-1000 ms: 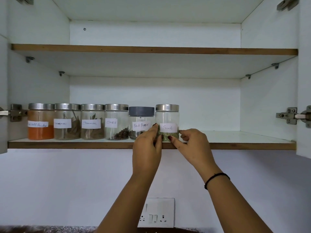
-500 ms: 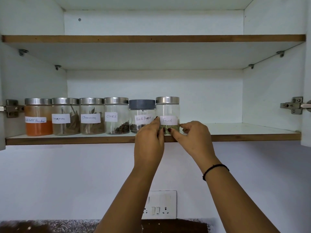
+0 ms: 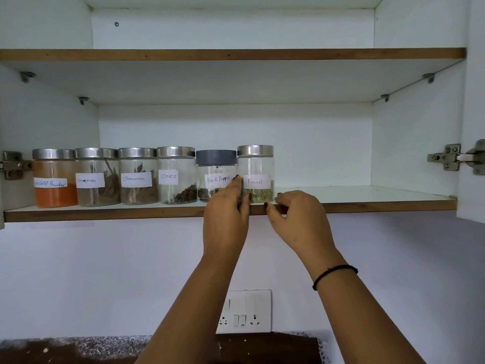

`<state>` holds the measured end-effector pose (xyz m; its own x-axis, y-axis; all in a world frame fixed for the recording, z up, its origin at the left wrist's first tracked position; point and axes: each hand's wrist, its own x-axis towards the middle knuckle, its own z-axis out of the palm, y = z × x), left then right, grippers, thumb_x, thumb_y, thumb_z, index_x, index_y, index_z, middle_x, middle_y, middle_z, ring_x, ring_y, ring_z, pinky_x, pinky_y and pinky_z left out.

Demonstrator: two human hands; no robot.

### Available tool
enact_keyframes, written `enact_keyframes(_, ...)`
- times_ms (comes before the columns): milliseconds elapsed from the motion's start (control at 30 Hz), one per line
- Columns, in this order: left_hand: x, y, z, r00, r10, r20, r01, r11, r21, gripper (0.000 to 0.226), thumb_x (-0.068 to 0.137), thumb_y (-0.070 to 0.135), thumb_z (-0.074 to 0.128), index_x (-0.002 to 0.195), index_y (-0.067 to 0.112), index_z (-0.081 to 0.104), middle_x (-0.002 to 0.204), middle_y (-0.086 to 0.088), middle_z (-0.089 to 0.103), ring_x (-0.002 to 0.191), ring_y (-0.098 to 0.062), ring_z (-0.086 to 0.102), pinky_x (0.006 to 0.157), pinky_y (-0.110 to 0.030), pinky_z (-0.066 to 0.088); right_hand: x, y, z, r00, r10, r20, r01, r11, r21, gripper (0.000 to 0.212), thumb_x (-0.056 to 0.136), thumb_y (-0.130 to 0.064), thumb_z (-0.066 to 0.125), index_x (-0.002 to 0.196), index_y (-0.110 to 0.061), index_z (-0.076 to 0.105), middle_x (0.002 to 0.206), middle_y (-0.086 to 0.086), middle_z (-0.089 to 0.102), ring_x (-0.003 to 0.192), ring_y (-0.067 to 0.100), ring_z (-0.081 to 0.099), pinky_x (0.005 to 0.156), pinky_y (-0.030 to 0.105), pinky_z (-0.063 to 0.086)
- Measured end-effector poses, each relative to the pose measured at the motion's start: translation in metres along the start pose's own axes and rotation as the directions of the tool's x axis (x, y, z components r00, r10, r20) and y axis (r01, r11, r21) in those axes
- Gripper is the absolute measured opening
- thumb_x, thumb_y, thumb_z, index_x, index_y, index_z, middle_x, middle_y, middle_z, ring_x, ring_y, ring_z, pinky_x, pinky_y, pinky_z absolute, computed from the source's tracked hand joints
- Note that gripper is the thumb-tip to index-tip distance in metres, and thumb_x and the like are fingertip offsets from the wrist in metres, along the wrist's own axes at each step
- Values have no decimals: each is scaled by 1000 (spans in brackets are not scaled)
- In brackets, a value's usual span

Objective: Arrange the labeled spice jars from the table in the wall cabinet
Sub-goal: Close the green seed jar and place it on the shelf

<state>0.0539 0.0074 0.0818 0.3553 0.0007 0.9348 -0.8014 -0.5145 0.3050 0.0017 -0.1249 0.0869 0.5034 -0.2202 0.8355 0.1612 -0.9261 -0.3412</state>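
Several labelled glass spice jars stand in a row on the lower shelf [image 3: 367, 206] of the open wall cabinet. From the left: red chilli powder [image 3: 53, 179], a brown spice jar with a smudged label [image 3: 97, 177], cinnamon [image 3: 137, 177], cloves [image 3: 176, 174], a dark-lidded black pepper jar [image 3: 215, 166], and the fennel jar [image 3: 256, 164]. My left hand [image 3: 227, 214] has its fingers pressed against the fennel jar's left side, hiding part of the black pepper jar. My right hand [image 3: 296, 216] sits at the shelf edge just right of the fennel jar, fingers curled and holding nothing.
The upper shelf [image 3: 236, 54] shows nothing on its edge. The right half of the lower shelf is bare. A door hinge [image 3: 456, 157] sticks out on the right wall. Below are a switch plate [image 3: 244, 311] and a speckled countertop [image 3: 78, 348].
My right hand has slipped down and away from the fennel jar's lower right to the shelf edge. My left hand stays on the jar. The view has moved closer to the cabinet.
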Motion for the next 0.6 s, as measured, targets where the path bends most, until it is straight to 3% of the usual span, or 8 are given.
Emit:
enact_keyframes(167,-3,-2,-2,999,-2,32,2,1000,11,45,96,13,62,140,10,54,116,-8,71,103,-22,66,92,-36,55,-12,1,-9,999,-39,32,38,999,22,35,92,-30,61,122,-13,69,115,4,71,108,21,63,94,34,51)
enact_keyframes(300,-7,-2,-17,994,-21,112,29,997,-74,41,94,16,65,135,14,62,125,-2,68,114,-15,62,96,-23,47,-19,5,-16,993,-84,86,78,995,62,39,92,-28,63,128,-15,64,124,2,67,117,19,57,98,24,43)
enact_keyframes(433,-31,4,-32,996,60,66,-59,998,-10,26,93,24,63,117,20,72,113,7,72,107,-8,62,93,-25,48,-35,-6,-30,991,-121,62,102,964,247,25,90,-25,67,113,-19,73,108,-5,69,103,11,61,93,27,51)
enact_keyframes(600,-77,7,-40,989,-103,102,122,973,-197,16,95,39,54,105,43,66,102,34,63,104,6,59,88,-13,44,-77,-25,-37,982,-186,29,166,928,335,21,95,-28,59,110,-23,73,100,-11,69,92,6,62,80,26,56)
